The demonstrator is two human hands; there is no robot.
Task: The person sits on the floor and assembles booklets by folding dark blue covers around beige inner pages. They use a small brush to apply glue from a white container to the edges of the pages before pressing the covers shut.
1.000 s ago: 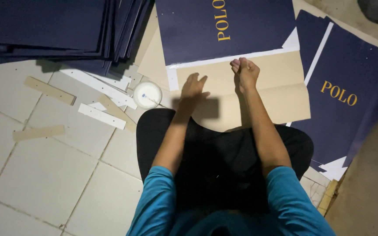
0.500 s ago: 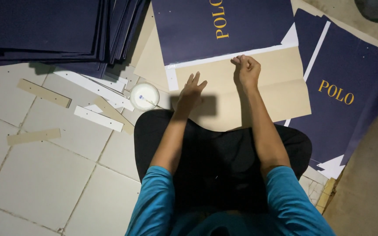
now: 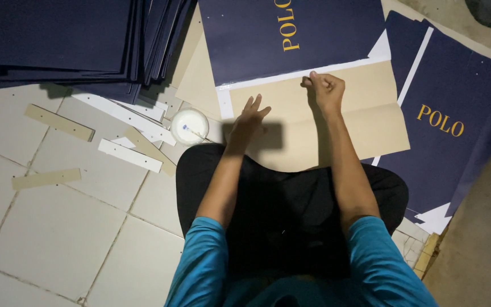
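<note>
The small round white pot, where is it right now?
In the head view the small round white pot sits on the tiled floor, just left of the person's left hand, among the loose card strips.

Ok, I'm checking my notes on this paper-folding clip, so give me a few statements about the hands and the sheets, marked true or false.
1. The left hand is spread open over the tan sheet. True.
2. The right hand lies flat with fingers stretched out. False: it is curled, pinching at the white strip along the navy sheet.
3. A small round white container sits on the tiled floor beside the left hand. True.
4. The stack of navy sheets lies on the person's right. False: it is at their left; a single navy sheet with gold lettering lies at their right.
5. Loose cardboard strips lie on the tiles. True.
</note>
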